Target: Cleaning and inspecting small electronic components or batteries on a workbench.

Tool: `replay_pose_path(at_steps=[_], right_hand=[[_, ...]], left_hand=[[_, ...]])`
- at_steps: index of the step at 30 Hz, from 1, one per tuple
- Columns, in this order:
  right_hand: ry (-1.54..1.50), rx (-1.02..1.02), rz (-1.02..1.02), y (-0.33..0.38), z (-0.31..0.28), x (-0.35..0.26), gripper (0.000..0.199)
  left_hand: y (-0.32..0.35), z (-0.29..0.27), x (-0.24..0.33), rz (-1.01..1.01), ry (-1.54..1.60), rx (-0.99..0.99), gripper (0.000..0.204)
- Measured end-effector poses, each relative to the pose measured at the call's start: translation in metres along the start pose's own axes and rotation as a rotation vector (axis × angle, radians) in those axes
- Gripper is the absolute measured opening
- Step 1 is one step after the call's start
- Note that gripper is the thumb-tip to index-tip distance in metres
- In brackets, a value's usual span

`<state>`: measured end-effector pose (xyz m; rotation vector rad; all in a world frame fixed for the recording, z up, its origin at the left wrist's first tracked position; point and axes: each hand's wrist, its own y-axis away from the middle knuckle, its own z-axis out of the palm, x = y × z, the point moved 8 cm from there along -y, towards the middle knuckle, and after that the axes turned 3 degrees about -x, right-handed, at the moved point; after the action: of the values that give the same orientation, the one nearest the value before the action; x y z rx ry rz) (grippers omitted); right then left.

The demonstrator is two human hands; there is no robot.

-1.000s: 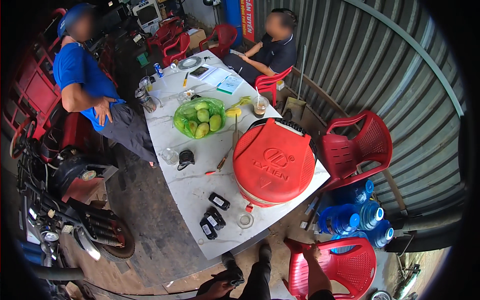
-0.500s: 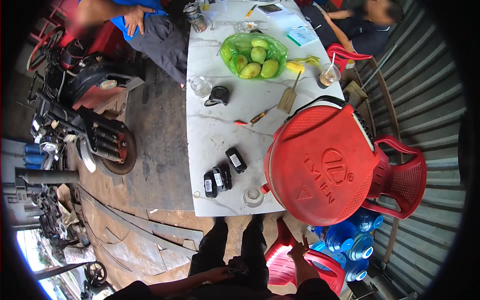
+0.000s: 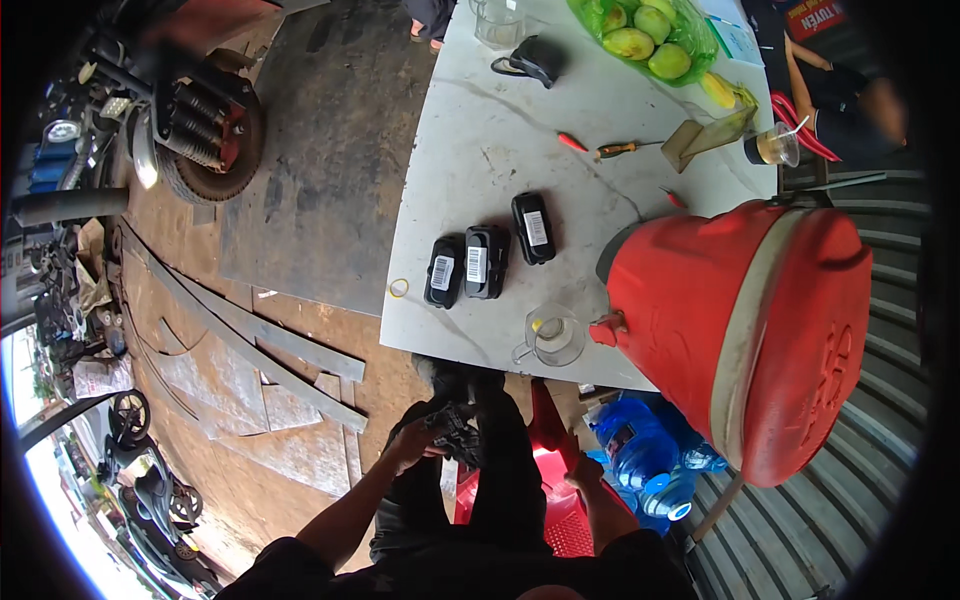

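At my lap, my left hand is closed on a dark grey, crumpled bundle that looks like cloth or gloves; its exact kind is unclear. My right hand grips the edge of a red plastic chair, which is partly hidden by my legs. Just ahead, the white marbled table bears three black cases with white labels, among them the middle case. A glass mug stands near the table's front edge.
A big red cooler jug rises at the table's right side. Blue water bottles are on the floor below it. Farther back lie a screwdriver and a green bag of mangoes. Metal strips cover the floor at left.
My view has tilted down and swung left, so the table's near end looks closer. The left hand has lifted the dark bundle out from my lap. My right hand stays on the chair.
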<state>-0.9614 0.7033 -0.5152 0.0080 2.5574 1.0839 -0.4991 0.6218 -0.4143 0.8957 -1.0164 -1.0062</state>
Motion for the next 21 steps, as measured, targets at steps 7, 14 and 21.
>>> replay_pose_path(at_steps=[7,14,21], right_hand=[[0.193,-0.655,0.297,-0.008,-0.008,-0.021,0.065],[-0.252,-0.418,0.288,0.014,0.029,0.003,0.046],[-0.307,-0.127,0.733,0.022,0.002,-0.029,0.055]], left_hand=[[-0.070,-0.062,-0.019,0.134,0.126,0.102,0.041],[-0.148,-0.068,0.001,0.587,-1.030,0.219,0.051],[-0.220,-0.052,0.004,1.026,-1.420,0.237,0.030]])
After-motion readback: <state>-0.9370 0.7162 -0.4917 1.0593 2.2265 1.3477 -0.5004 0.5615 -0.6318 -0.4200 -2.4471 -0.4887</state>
